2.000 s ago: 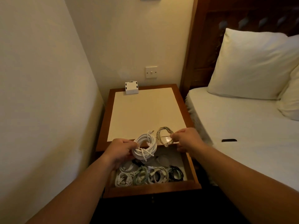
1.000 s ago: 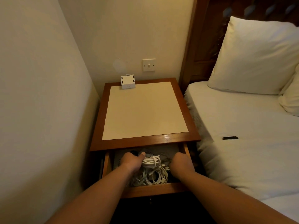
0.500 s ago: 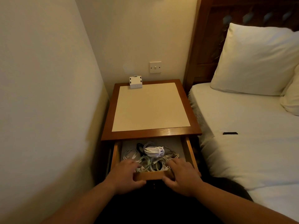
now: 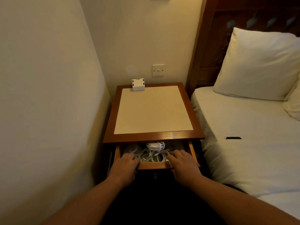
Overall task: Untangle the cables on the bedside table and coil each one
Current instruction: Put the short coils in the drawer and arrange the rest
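Observation:
The wooden bedside table [image 4: 164, 136] has its drawer [image 4: 154, 165] partly out. Inside lie several coiled cables [image 4: 152, 155], white and pale green, with a thick white coil [image 4: 155, 146] on top near the back. My left hand [image 4: 125, 165] rests on the drawer's front edge at the left, fingers over the rim. My right hand [image 4: 182, 163] lies flat on the same edge at the right, fingers stretched over the rim. Neither hand holds a cable.
A small white box [image 4: 138, 85] stands at the back of the tabletop under a wall switch [image 4: 158, 70]. The wall runs close on the left. A bed [image 4: 253, 127] with pillows adjoins on the right, a dark flat object [image 4: 233, 138] lying on its sheet.
Both hands put the coiled cables down into the drawer, then moved to its front edge. The drawer has slid further in since half a second ago.

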